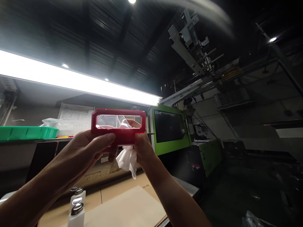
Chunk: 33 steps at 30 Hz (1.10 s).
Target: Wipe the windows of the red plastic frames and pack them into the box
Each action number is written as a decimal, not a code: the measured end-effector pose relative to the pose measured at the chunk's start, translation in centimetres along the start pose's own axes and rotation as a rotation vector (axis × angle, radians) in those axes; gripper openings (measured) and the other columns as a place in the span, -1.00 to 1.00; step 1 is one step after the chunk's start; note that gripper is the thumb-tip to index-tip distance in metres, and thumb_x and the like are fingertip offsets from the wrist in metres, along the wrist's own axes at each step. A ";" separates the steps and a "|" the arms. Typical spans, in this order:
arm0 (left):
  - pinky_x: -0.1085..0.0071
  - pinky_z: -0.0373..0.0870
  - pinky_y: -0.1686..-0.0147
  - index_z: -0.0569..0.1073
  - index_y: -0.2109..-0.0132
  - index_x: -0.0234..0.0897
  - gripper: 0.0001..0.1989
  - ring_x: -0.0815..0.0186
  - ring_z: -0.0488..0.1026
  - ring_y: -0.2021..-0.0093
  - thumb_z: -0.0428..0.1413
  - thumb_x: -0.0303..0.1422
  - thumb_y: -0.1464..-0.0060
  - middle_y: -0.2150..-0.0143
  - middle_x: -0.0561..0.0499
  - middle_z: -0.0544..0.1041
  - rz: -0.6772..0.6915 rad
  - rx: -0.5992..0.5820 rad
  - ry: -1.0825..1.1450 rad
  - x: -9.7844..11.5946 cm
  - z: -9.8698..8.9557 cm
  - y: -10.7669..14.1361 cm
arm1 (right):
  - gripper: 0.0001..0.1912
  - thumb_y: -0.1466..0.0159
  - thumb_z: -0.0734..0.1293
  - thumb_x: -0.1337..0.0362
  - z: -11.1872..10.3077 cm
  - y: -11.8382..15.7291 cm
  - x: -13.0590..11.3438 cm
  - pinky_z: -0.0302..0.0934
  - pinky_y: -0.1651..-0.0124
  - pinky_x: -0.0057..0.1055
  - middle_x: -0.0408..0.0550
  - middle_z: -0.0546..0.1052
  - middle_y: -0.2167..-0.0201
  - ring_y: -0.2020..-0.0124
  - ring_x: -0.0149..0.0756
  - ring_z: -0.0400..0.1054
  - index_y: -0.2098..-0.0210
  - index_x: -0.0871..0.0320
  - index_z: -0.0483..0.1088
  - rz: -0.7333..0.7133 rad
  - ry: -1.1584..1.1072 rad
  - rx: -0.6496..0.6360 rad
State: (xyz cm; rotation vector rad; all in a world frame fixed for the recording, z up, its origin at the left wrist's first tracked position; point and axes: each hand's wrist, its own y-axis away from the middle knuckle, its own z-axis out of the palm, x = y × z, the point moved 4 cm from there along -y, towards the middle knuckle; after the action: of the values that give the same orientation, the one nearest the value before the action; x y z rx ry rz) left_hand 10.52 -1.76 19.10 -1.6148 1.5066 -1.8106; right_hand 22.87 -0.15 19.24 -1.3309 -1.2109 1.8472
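Raised in front of me is a red plastic frame [125,138] with a long window that shows clear or shiny material. My left hand [94,146] grips its lower left part, thumb on the near face and fingers underneath. Behind the frame's right side, my right hand [143,146] is closed around a white cloth [127,159], which hangs down below the frame. Some fingers of the right hand show through the window, seemingly pressed to its far side; whether they touch it I cannot tell.
White bottles with metal caps [77,209] stand on the cardboard-covered bench [125,201]. A green tray [26,133] rests on the shelf at left, under a bright tube light [78,83]. A green machine [172,149] stands to the right, with a gantry arm [189,47] overhead.
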 end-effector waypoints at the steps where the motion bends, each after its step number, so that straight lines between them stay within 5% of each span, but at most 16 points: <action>1: 0.51 0.38 0.54 0.52 0.11 -0.49 -0.69 0.37 0.38 0.56 0.17 -0.42 0.02 0.55 -0.03 0.51 -0.011 -0.003 0.013 0.0 -0.1 0.1 | -0.67 0.17 0.42 0.10 0.0 0.0 0.1 0.27 0.45 -0.46 -0.22 0.49 0.57 0.47 -0.37 0.41 0.43 0.11 0.39 -0.011 -0.014 -0.003; 6: 0.54 0.36 0.53 0.53 0.15 -0.43 -0.71 0.40 0.37 0.56 0.14 -0.31 -0.03 0.56 0.02 0.49 0.021 -0.001 -0.105 0.2 0.1 0.5 | -0.68 0.05 0.32 0.04 0.0 0.1 0.5 0.21 0.44 -0.54 -0.30 0.48 0.59 0.52 -0.50 0.40 0.39 0.12 0.45 -0.055 -0.026 -0.009; 14: 0.48 0.37 0.62 0.52 0.25 -0.30 -0.78 0.36 0.35 0.59 0.20 -0.28 0.06 0.54 0.03 0.48 0.099 0.121 -0.082 -0.1 0.0 0.6 | -0.67 0.11 0.46 0.11 -0.6 0.1 1.3 0.28 0.38 -0.39 -0.25 0.40 0.57 0.53 -0.40 0.29 0.39 0.08 0.38 0.044 0.000 -0.043; 19: 0.47 0.39 0.64 0.46 0.05 -0.25 -0.63 0.37 0.35 0.58 0.21 -0.32 0.07 0.49 0.07 0.48 0.095 0.162 -0.058 0.0 0.4 0.9 | -0.72 0.09 0.47 0.18 -0.7 0.2 1.9 0.25 0.38 -0.43 -0.25 0.42 0.56 0.54 -0.44 0.28 0.39 0.10 0.41 0.056 -0.043 -0.056; 25: 0.51 0.41 0.58 0.50 0.12 -0.32 -0.68 0.38 0.37 0.56 0.20 -0.30 0.05 0.58 0.08 0.48 0.050 0.135 -0.078 -1.2 -0.3 1.2 | -0.85 0.05 0.45 0.26 0.2 0.4 1.7 0.21 0.42 -0.46 -0.25 0.39 0.61 0.58 -0.47 0.24 0.50 0.14 0.44 0.087 -0.093 -0.224; 33: 0.50 0.45 0.50 0.49 0.25 -0.23 -0.80 0.37 0.44 0.53 0.17 -0.24 0.03 0.51 0.08 0.52 -0.001 0.163 -0.150 -2.5 -1.3 1.5 | -0.86 -0.10 0.39 0.22 -2.3 2.6 3.1 -0.11 0.67 -0.60 -0.36 0.25 0.71 0.71 -0.59 -0.01 0.35 0.11 0.43 0.068 -0.119 -0.034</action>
State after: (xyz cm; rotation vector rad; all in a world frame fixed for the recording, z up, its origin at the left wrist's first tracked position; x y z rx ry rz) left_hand 9.59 0.15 16.70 -1.6314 1.2600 -1.7215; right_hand 24.15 2.04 15.32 -1.3110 -1.2777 1.9866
